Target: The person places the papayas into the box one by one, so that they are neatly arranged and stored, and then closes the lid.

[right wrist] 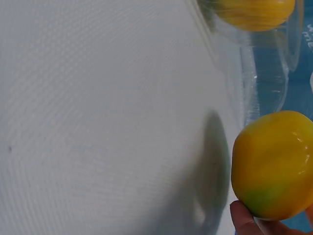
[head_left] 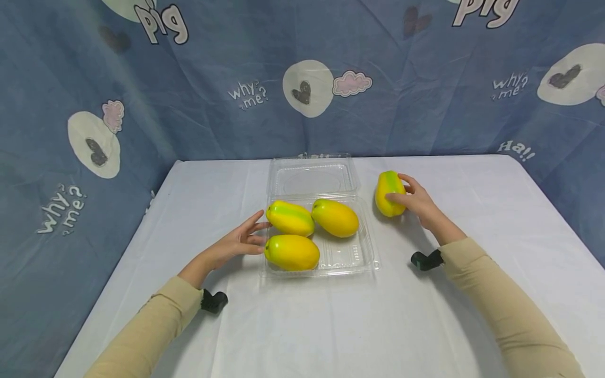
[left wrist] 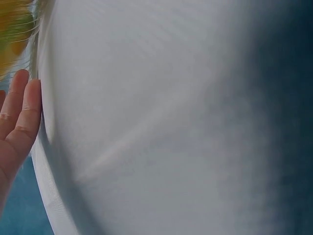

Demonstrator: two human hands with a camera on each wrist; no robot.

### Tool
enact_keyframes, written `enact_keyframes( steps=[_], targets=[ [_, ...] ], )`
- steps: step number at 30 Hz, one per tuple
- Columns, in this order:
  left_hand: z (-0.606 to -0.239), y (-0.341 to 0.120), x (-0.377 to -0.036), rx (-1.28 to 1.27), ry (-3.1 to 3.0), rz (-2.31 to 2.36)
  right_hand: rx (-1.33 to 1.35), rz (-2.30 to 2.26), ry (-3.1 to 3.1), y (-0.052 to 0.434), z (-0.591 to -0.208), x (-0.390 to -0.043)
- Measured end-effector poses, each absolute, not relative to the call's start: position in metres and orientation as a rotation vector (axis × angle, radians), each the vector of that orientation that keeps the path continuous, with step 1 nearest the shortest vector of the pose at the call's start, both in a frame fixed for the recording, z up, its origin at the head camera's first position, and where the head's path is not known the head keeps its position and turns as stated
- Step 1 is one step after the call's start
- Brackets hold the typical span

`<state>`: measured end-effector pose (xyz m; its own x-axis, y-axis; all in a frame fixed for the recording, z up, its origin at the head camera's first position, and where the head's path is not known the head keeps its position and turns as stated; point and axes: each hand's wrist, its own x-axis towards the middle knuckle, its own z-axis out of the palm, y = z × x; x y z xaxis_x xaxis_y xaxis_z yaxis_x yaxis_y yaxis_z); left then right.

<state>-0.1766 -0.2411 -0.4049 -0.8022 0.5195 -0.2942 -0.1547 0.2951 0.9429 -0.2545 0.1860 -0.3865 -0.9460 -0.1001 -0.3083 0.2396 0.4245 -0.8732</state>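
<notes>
The right hand (head_left: 415, 200) is curled round a yellow-green mango (head_left: 389, 193), fingers across its top and thumb on the near side; in the right wrist view a fingertip shows under the fruit. This mango rests on the table (head_left: 302, 325) just right of the clear tray (head_left: 368, 257), toward the far edge, apart from the tray wall.

The left hand (head_left: 238, 241) is spread, fingers straight, tips touching the tray's left rim beside the front-left mango (head_left: 291, 252); nothing is gripped by it.

Judgement: the held mango is best lifted clear of the tray rim and lowered into the bare front-right part of the tray, long axis laid alongside the others, while the tray is steadied by the left hand so the light plastic does not slide.

Two more mangoes are seen in the tray: a back-left mango (head_left: 290, 218) with a green stripe and a back-right mango (head_left: 335, 217), touching each other. The hinged lid (head_left: 312, 177) lies open behind the tray toward the far edge. The back-right mango sits near the free space and could be knocked. A printed blue cloth (head_left: 189, 94) hangs behind.
</notes>
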Motion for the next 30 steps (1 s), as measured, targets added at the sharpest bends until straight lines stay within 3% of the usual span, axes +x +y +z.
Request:
enact_keyframes(
  steps=[30],
  targets=[
    [-0.407, -0.242, -0.177, 0.352, 2.01, 1.545, -0.492, -1.371, 2.466, 0.17, -0.352, -0.214]
  ],
)
